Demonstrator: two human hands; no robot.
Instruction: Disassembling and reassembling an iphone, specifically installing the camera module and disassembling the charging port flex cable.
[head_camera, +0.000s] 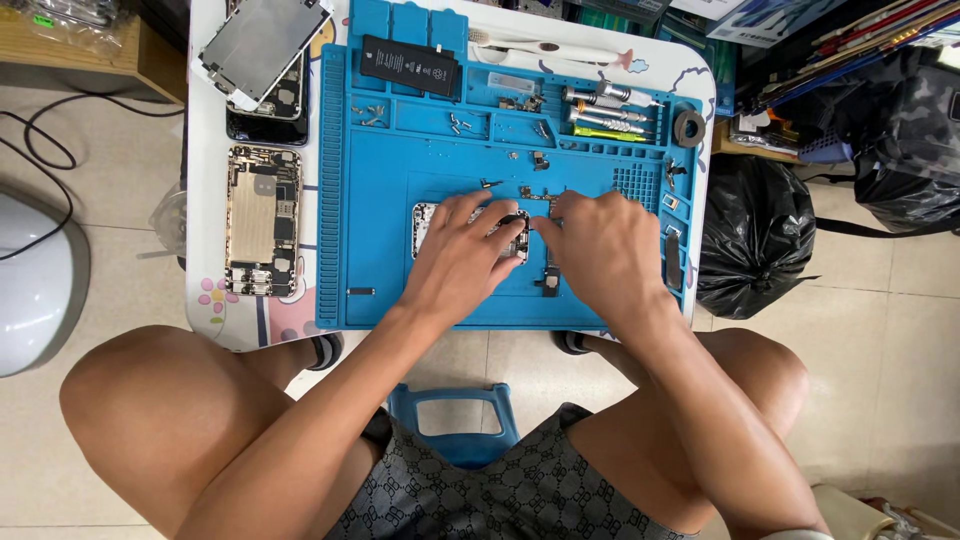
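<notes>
1. Black rectangular battery (409, 66) with a white label lies at the blue repair mat's (440, 160) far edge.
2. Opened phone chassis (428, 222) sits at mat centre.
3. Left hand (462, 255), fingers curled, presses the chassis.
4. Right hand (597, 248), fingers bent, touches its right end; grip cannot be told.

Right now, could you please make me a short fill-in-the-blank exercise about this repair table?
1. Both hands, left hand and right hand, work on an opened phone lying on a ____ mat.
2. The black battery lies at the mat's ____ edge.
3. A second opened phone lies to the ____ of the mat.
4. The black bag stands on the ____.

Missing words: blue; far; left; floor
</notes>
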